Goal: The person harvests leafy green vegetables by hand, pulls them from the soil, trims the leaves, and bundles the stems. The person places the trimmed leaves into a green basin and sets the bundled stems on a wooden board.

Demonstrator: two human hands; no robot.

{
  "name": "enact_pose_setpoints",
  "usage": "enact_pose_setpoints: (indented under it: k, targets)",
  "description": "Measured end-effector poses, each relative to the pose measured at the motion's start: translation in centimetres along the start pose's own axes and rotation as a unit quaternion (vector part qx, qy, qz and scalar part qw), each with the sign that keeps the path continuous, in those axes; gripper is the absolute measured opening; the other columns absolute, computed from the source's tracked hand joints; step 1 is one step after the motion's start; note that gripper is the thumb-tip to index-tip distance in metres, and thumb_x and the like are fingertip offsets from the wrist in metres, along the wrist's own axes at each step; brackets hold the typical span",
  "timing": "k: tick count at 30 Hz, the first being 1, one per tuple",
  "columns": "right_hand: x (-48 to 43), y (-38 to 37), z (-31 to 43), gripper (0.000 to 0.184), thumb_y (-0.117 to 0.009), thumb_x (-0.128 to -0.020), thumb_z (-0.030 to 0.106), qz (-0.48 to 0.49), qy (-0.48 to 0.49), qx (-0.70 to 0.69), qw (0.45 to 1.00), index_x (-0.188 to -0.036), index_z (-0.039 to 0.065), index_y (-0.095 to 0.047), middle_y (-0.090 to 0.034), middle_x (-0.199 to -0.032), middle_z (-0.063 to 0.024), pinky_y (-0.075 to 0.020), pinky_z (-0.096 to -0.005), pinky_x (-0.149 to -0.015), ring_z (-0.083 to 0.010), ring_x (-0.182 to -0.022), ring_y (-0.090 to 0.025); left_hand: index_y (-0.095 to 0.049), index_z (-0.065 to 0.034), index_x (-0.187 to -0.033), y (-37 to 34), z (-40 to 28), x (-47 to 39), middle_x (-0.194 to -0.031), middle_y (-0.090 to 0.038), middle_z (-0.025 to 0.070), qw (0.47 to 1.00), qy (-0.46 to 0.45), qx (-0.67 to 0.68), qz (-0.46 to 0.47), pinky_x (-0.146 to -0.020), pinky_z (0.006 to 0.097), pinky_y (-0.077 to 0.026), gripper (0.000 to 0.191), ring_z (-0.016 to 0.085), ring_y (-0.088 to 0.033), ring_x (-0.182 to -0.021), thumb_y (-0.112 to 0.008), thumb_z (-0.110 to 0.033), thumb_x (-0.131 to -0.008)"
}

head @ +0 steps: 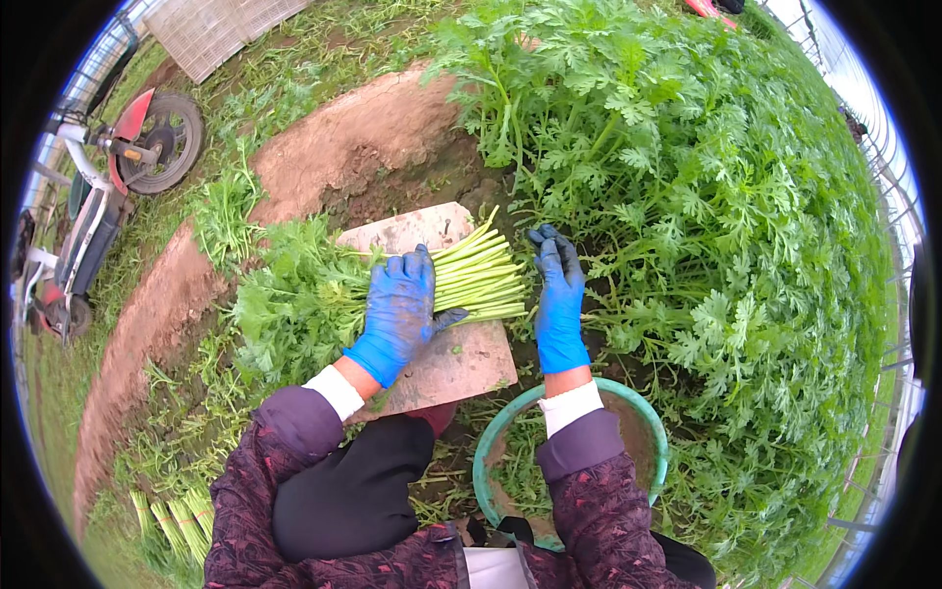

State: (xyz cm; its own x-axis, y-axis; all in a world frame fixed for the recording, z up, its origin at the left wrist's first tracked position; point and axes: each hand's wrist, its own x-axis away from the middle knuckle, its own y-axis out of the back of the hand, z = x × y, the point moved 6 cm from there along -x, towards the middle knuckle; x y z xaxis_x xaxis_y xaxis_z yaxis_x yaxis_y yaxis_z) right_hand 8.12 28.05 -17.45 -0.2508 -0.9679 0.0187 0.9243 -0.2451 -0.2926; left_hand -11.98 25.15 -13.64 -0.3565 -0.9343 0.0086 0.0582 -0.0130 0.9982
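A bunch of chrysanthemum greens (478,276) lies across a dirt-stained board (464,361), pale cut stems to the right and leaves to the left. My left hand (403,305), in a soiled blue glove, grips the bunch from above, its thumb along the near side of the stems. Just right of the stem ends, my gloved right hand (557,294) is raised with its palm towards them. Its fingers are slightly curved, with nothing seen in them. A nail (447,227) stands up from the board's far part.
A green-rimmed tub (486,449) holding trimmings sits below my right forearm. Dense growing greens (699,221) fill the right side. Several banded bunches (176,526) lie at lower left. A motorbike (96,191) and plastic crates (213,33) stand beyond the soil ridge (368,125).
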Motion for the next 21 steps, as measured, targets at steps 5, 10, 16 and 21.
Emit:
enact_pose_setpoints:
  k: [5, 10, 16, 21]
  targets:
    - [-0.6, -0.3, -1.4, 0.053, -0.052, -0.1, 0.031, 0.076, 0.044, 0.324, 0.942, -0.141, -0.001, -0.042, -0.045, -0.143, -0.0171, -0.0311, -0.0332, -0.11, -0.0251, -0.132, -0.043, -0.034, 0.0138, -0.138, 1.0, -1.0, 0.4, -0.142, -0.033, 0.0333, 0.994, -0.025, 0.032, -0.1, -0.112, 0.0521, -0.022, 0.102, 0.046, -0.032, -0.133, -0.051, -0.069, -0.08]
    - [-1.5, -1.9, -2.2, 0.06, -0.044, -0.102, 0.031, 0.148, 0.099, 0.311, 0.934, -0.149, 0.0, -0.025, -0.027, -0.155, -0.019, -0.0218, -0.0349, -0.116, -0.0281, -0.143, -0.027, -0.028, 0.0135, -0.141, -0.7, -1.4, 1.2, -0.145, -0.027, 0.0379, 0.998, 0.012, 0.013, -0.057, -0.116, 0.0551, -0.014, 0.1, 0.049, -0.024, -0.139, -0.044, -0.068, -0.085]
    - [-1.5, -2.5, -2.6, 0.067, -0.045, -0.1, 0.04, 0.249, 0.038, 0.347, 0.903, -0.151, 0.003, -0.023, -0.034, -0.152, -0.0188, -0.0301, -0.035, -0.112, -0.0265, -0.137, -0.037, -0.026, 0.0122, -0.142, -1.4, -0.9, 1.1, -0.14, -0.033, 0.0376, 0.997, 0.028, 0.036, -0.06, -0.112, 0.0562, -0.021, 0.101, 0.049, -0.033, -0.133, -0.042, -0.07, -0.085]
    - [1.2, -0.6, 0.1, 0.06, -0.05, -0.101, 0.033, 0.163, 0.042, 0.322, 0.932, -0.145, -0.003, -0.033, -0.042, -0.143, -0.0217, -0.0356, -0.0342, -0.107, -0.0251, -0.129, -0.045, -0.027, 0.0114, -0.142, -1.2, -0.9, 1.4, -0.139, -0.035, 0.0367, 0.995, 0.032, 0.05, -0.076, -0.111, 0.0562, -0.022, 0.105, 0.048, -0.034, -0.132, -0.046, -0.073, -0.082]
